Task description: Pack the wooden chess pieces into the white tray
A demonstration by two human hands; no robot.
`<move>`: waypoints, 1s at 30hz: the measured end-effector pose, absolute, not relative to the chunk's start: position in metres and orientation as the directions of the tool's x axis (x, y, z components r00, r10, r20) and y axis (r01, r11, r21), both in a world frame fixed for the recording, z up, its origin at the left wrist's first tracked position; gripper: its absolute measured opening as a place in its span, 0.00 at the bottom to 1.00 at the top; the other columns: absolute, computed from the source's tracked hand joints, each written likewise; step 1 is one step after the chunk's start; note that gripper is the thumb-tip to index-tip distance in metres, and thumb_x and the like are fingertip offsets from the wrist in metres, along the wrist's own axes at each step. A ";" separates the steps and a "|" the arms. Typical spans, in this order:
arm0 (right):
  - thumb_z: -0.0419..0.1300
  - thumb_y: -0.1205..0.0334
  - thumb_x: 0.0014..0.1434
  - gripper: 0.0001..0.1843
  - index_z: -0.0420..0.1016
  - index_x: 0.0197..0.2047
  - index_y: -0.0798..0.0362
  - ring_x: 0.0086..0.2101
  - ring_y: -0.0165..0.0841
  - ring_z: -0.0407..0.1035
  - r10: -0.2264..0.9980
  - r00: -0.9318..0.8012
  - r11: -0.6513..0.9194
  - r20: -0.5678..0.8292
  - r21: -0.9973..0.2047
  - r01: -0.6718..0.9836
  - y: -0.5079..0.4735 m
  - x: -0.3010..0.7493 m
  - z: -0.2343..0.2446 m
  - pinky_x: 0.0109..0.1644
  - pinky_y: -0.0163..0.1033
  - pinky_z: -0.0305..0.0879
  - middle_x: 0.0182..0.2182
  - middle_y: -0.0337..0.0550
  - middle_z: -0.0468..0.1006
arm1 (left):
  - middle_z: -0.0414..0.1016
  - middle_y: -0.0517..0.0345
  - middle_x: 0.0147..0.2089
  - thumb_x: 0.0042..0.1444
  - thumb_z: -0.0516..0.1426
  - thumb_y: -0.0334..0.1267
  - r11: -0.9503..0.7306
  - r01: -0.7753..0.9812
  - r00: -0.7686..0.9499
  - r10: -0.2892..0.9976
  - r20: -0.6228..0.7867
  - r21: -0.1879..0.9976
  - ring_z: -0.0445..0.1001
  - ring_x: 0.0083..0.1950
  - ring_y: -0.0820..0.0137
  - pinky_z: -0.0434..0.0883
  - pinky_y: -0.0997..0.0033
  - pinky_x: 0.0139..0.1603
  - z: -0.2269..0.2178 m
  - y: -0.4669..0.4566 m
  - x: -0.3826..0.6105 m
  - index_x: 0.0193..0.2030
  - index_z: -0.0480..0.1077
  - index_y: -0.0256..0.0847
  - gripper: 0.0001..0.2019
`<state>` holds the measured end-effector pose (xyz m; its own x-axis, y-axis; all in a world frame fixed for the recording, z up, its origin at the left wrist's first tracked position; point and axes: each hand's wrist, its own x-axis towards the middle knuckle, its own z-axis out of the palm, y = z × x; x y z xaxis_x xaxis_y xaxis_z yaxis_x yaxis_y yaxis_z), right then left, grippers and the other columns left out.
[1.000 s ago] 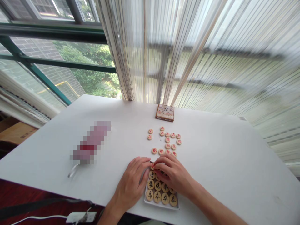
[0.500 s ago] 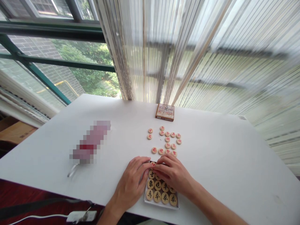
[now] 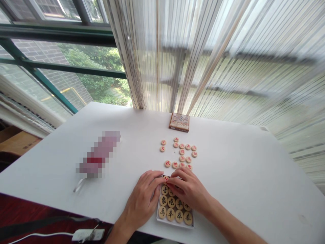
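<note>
A shallow white tray [image 3: 159, 219] near the table's front edge holds several round wooden chess pieces [image 3: 175, 209] with black characters. My left hand [image 3: 142, 200] rests beside the tray's left side, fingers bent, tips touching a red-marked piece [image 3: 165, 178] at the tray's far left corner. My right hand [image 3: 189, 189] lies over the tray's far half, fingers curled and pinched on that same piece. Beyond the hands, several loose pieces with red characters [image 3: 182, 152] lie on the white table [image 3: 241, 169].
A small brown box lid [image 3: 179, 122] sits at the table's far edge by the striped curtain [image 3: 215, 57]. A blurred pinkish object [image 3: 98, 156] lies to the left. A white adapter with cable [image 3: 87, 234] is at the lower left.
Both hands stay at the tray's far edge with almost no movement; the view has shifted very slightly.
</note>
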<state>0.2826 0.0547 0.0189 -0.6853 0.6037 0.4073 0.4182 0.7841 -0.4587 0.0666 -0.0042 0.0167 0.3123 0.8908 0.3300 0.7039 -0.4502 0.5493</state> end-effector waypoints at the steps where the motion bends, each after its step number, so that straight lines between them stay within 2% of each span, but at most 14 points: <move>1: 0.60 0.64 0.69 0.07 0.77 0.49 0.50 0.40 0.38 0.69 0.605 -0.685 0.783 0.407 -0.460 0.419 0.055 0.282 0.020 0.45 0.46 0.69 0.38 0.46 0.78 | 0.72 0.51 0.59 0.67 0.49 0.27 -0.451 0.704 0.312 0.890 0.331 0.548 0.69 0.62 0.60 0.66 0.48 0.68 0.017 -0.004 0.067 0.58 0.68 0.46 0.17; 15: 0.60 0.65 0.67 0.03 0.76 0.43 0.50 0.38 0.36 0.68 0.639 -0.657 0.758 0.400 -0.476 0.447 0.057 0.284 0.027 0.43 0.43 0.68 0.38 0.45 0.76 | 0.72 0.51 0.60 0.63 0.50 0.24 -0.454 0.717 0.330 0.890 0.315 0.529 0.69 0.63 0.60 0.65 0.49 0.69 0.017 -0.005 0.065 0.57 0.69 0.45 0.19; 23: 0.61 0.63 0.67 0.03 0.76 0.43 0.49 0.37 0.36 0.69 0.637 -0.657 0.760 0.402 -0.467 0.451 0.058 0.283 0.029 0.44 0.43 0.69 0.37 0.45 0.76 | 0.71 0.50 0.60 0.61 0.50 0.23 -0.455 0.732 0.341 0.889 0.306 0.506 0.69 0.63 0.59 0.66 0.46 0.68 0.017 -0.005 0.066 0.61 0.66 0.46 0.24; 30: 0.61 0.64 0.67 0.05 0.76 0.46 0.49 0.38 0.36 0.69 0.637 -0.655 0.752 0.405 -0.516 0.412 0.058 0.284 0.030 0.44 0.44 0.69 0.38 0.45 0.76 | 0.71 0.52 0.60 0.61 0.50 0.23 -0.442 0.735 0.320 0.895 0.312 0.514 0.69 0.63 0.59 0.68 0.49 0.67 0.017 -0.006 0.065 0.59 0.68 0.47 0.23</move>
